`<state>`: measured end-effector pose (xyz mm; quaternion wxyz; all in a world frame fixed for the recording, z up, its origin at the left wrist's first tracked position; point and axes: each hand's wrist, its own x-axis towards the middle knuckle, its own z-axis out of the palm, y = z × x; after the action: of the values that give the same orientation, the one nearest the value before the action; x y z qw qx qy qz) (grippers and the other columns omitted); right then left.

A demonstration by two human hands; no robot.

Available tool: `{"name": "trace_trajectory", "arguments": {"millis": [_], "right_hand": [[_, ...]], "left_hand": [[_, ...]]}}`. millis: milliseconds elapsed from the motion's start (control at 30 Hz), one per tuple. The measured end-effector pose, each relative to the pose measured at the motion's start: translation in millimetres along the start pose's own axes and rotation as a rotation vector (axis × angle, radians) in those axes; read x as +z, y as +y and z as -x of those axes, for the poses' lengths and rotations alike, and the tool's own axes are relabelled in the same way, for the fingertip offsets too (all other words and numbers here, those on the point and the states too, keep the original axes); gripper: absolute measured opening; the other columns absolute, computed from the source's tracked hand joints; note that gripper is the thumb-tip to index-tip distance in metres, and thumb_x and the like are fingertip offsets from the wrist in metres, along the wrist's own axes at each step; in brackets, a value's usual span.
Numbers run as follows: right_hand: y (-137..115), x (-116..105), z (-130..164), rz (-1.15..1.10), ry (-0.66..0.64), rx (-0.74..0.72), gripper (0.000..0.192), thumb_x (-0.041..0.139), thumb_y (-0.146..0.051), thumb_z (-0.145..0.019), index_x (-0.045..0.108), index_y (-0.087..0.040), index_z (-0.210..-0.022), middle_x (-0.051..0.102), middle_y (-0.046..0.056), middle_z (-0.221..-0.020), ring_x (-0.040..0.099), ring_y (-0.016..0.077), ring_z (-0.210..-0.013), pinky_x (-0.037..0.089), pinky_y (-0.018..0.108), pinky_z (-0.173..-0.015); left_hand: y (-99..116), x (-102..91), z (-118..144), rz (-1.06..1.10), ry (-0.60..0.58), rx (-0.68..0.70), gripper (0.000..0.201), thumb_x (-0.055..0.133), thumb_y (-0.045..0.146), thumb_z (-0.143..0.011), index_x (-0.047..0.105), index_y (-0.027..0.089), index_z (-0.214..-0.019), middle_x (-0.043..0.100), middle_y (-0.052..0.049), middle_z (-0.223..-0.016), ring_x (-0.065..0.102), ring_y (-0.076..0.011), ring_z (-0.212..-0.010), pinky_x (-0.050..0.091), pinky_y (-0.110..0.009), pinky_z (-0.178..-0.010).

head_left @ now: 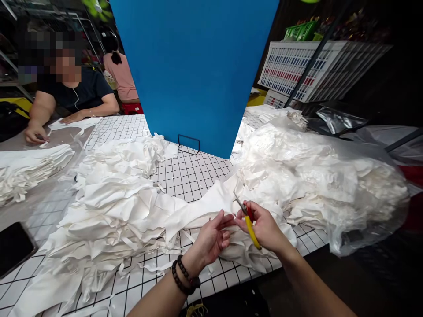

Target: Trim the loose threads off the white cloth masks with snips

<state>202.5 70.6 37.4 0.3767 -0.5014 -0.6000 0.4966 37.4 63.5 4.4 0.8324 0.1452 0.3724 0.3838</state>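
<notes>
My right hand [264, 226] grips yellow-handled thread snips [247, 220] — blades at eleven o'clock. My left hand [211, 240] pinches a white fabric piece [198, 211], fingertips closed; its far edge is lost in the white cloth pile [112, 198].

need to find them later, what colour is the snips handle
Yellow, with red near the blades: snips in the right hand, head view.
</notes>
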Motion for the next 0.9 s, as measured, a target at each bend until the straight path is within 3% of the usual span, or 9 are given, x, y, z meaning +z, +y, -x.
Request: {"name": "trace_trajectory", "arguments": {"millis": [100,167,333,433,533,633,700,800,900], "right_hand": [[-3.4,7.6,13.7,0.051,-0.06,0.035,0.021,0.069,-0.028,-0.077,0.053,-0.023,-0.088,0.061,-0.002,-0.08,0.058,0.0147,-0.071,0.049,0.027,-0.068],[-1.8,8.9,17.0,0.067,-0.098,0.057,0.02,0.069,-0.03,-0.078,0.053,-0.022,-0.088,0.062,-0.001,-0.08,0.058,0.0151,-0.07,0.049,0.027,-0.066],[8.8,3.5,2.9,0.043,0.06,-0.025,0.029,0.072,-0.035,-0.076,0.056,-0.022,-0.096,0.064,0.004,-0.093,0.06,0.0182,-0.085,0.051,0.03,-0.076],[12.8,9.3,-9.2,0.036,-0.007,-0.055,0.035,0.072,-0.036,-0.076,0.058,-0.022,-0.105,0.065,0.005,-0.096,0.059,0.0182,-0.083,0.052,0.031,-0.074],[13.5,22.2,-18.1,-0.032,-0.109,-0.061,0.027,0.072,-0.035,-0.076,0.058,-0.021,-0.094,0.066,0.004,-0.091,0.059,0.0154,-0.073,0.052,0.028,-0.066],[13.1,33.3,-24.5,-0.088,-0.018,-0.103,0.021,0.071,-0.031,-0.076,0.055,-0.02,-0.085,0.067,0.004,-0.087,0.059,0.0137,-0.069,0.05,0.027,-0.065],[13.1,39.2,-26.6,-0.108,0.056,-0.112,0.022,0.071,-0.03,-0.075,0.053,-0.02,-0.084,0.068,0.004,-0.087,0.061,0.015,-0.072,0.051,0.028,-0.068],[13.5,48.3,-25.6,-0.158,0.048,-0.067,0.028,0.075,-0.032,-0.072,0.052,-0.021,-0.085,0.068,0.003,-0.086,0.064,0.0167,-0.075,0.053,0.03,-0.071],[12.3,53.1,-21.8,-0.184,-0.024,-0.025,0.031,0.077,-0.034,-0.07,0.052,-0.021,-0.084,0.067,0.001,-0.083,0.063,0.0162,-0.072,0.052,0.029,-0.069]], "left_hand": [[-4.0,5.4,3.3,-0.007,0.028,0.15,0.035,0.074,0.044,-0.074,0.065,0.013,-0.085,0.047,0.005,-0.059,0.025,-0.0033,-0.043,0.017,-0.015,-0.037],[-5.5,4.0,6.5,-0.053,0.049,0.199,0.036,0.078,0.042,-0.07,0.064,0.012,-0.082,0.036,0.01,-0.051,0.019,-0.0032,-0.042,0.016,-0.015,-0.037],[-3.7,-2.5,20.9,-0.179,0.071,0.26,0.039,0.077,0.047,-0.069,0.061,0.013,-0.076,0.062,-0.002,-0.076,0.028,-0.0024,-0.044,0.024,-0.017,-0.04],[-1.6,-4.9,29.2,-0.256,0.051,0.292,0.038,0.075,0.049,-0.071,0.06,0.013,-0.072,0.062,-0.001,-0.071,0.032,-0.0039,-0.045,0.031,-0.019,-0.042],[0.0,-8.2,33.9,-0.317,0.016,0.296,0.038,0.07,0.05,-0.076,0.066,0.012,-0.08,0.059,0.0,-0.067,0.034,-0.0049,-0.044,0.034,-0.019,-0.043],[1.2,-13.3,36.0,-0.387,0.045,0.349,0.038,0.066,0.049,-0.08,0.069,0.012,-0.087,0.061,-0.002,-0.072,0.039,-0.0047,-0.043,0.034,-0.02,-0.043],[2.0,-16.3,37.0,-0.473,0.143,0.474,0.036,0.064,0.048,-0.082,0.07,0.013,-0.086,0.062,-0.004,-0.08,0.043,-0.0049,-0.043,0.034,-0.02,-0.044],[3.0,-18.0,37.8,-0.564,0.275,0.682,0.032,0.064,0.046,-0.083,0.071,0.016,-0.077,0.063,-0.01,-0.099,0.053,-0.0089,-0.054,0.04,-0.022,-0.047],[2.6,-17.8,35.9,-0.531,0.194,0.67,0.032,0.06,0.045,-0.086,0.069,0.016,-0.076,0.067,-0.011,-0.092,0.054,-0.0117,-0.054,0.043,-0.024,-0.048]]}}
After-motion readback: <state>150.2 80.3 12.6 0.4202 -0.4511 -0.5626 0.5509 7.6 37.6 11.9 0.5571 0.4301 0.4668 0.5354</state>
